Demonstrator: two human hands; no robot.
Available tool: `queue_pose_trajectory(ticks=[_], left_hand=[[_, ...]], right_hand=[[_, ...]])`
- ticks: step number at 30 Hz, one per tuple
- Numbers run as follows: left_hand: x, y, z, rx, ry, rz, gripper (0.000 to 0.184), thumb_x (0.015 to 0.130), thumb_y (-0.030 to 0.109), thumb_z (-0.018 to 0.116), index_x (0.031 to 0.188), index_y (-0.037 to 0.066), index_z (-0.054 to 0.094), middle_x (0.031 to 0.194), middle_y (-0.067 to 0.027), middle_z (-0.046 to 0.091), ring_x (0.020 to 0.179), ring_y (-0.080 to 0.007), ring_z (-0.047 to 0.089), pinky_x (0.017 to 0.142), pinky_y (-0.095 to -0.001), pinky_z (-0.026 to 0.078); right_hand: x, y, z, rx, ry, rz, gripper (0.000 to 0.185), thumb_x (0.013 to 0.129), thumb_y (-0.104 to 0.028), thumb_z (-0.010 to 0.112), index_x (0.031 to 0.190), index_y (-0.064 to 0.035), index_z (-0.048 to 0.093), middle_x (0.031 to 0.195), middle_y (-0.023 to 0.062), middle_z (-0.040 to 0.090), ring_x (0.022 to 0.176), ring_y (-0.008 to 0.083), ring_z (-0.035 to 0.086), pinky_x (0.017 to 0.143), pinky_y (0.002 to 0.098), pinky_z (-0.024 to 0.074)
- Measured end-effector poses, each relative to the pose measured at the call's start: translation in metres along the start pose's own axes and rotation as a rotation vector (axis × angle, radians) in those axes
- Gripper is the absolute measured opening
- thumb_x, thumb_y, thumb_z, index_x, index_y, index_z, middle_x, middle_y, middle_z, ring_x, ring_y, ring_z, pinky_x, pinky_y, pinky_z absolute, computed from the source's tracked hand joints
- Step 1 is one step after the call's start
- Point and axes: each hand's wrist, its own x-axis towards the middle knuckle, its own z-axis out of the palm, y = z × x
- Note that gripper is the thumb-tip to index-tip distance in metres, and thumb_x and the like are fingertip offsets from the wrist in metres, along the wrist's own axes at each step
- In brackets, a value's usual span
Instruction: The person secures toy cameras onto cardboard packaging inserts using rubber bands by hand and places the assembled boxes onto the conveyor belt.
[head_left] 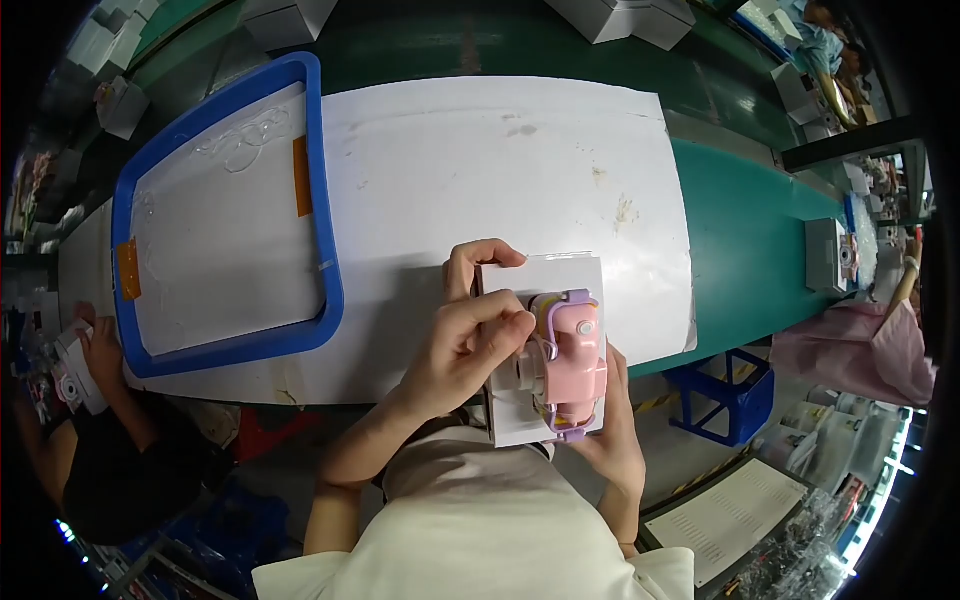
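A white box (515,418) is held in front of my body, over the table's near edge. A pink toy camera (577,365) with purple side pieces and a pale, lens-like round part facing left lies on the box. My left hand (462,345) is closed, thumb and finger pinched together just beside that round part. Whatever is in the pinch is too small to make out. More fingers curl at the box's upper left corner; I cannot tell for certain which hand they belong to. My right hand (612,440) grips the box from below and its right side, partly hidden.
A blue-rimmed tray (330,250) with orange tape stands left on a white sheet (500,170) covering the green table (735,250). A blue stool (725,395) is at the right. A co-worker's hand (100,355) holds a box at far left. More boxes (825,255) stand around.
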Motion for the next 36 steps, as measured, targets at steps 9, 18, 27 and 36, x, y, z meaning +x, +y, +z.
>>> queue_pose_trajectory(ticks=[9, 18, 27, 36], left_hand=[[0.003, -0.019, -0.001, -0.047, -0.021, 0.248, 0.022, 0.081, 0.012, 0.051, 0.061, 0.004, 0.050, 0.115, -0.0136, 0.031, 0.108, -0.0253, 0.028, 0.090, -0.0329, 0.022], [-0.005, -0.023, 0.012, 0.118, 0.271, 0.186, 0.026, 0.084, 0.012, 0.046, 0.059, 0.004, 0.050, 0.115, -0.0141, 0.030, 0.110, -0.0257, 0.027, 0.091, -0.0348, 0.025], [-0.021, -0.051, -0.012, 0.144, 0.463, 0.181, 0.024, 0.089, 0.016, 0.033, 0.105, 0.001, 0.041, 0.128, -0.0190, 0.025, 0.118, -0.0298, 0.026, 0.097, -0.0427, 0.028], [-0.031, -0.076, 0.018, 0.414, 0.299, 0.246, 0.059, 0.082, 0.006, 0.043, 0.133, 0.000, 0.014, 0.136, -0.0270, 0.012, 0.124, -0.0420, 0.017, 0.100, -0.0465, 0.022]], right_hand=[[-0.001, -0.002, -0.002, -0.059, -0.007, 0.060, 0.087, 0.054, -0.017, 0.075, 0.127, 0.0024, 0.030, 0.125, 0.0194, 0.034, 0.111, 0.0340, 0.035, 0.089, 0.0406, 0.0335], [0.001, 0.003, -0.001, -0.089, 0.008, -0.027, 0.088, 0.058, -0.020, 0.074, 0.129, 0.0009, 0.027, 0.124, 0.0192, 0.033, 0.107, 0.0322, 0.040, 0.082, 0.0363, 0.0386], [-0.003, 0.010, -0.001, -0.009, 0.019, 0.027, 0.088, 0.056, -0.021, 0.075, 0.128, 0.0021, 0.030, 0.129, 0.0190, 0.031, 0.113, 0.0326, 0.037, 0.091, 0.0389, 0.0324], [0.009, 0.015, -0.022, 0.001, 0.202, -0.020, 0.105, 0.055, -0.027, 0.078, 0.135, -0.0033, 0.014, 0.134, 0.0193, 0.026, 0.114, 0.0318, 0.039, 0.087, 0.0421, 0.0376]])
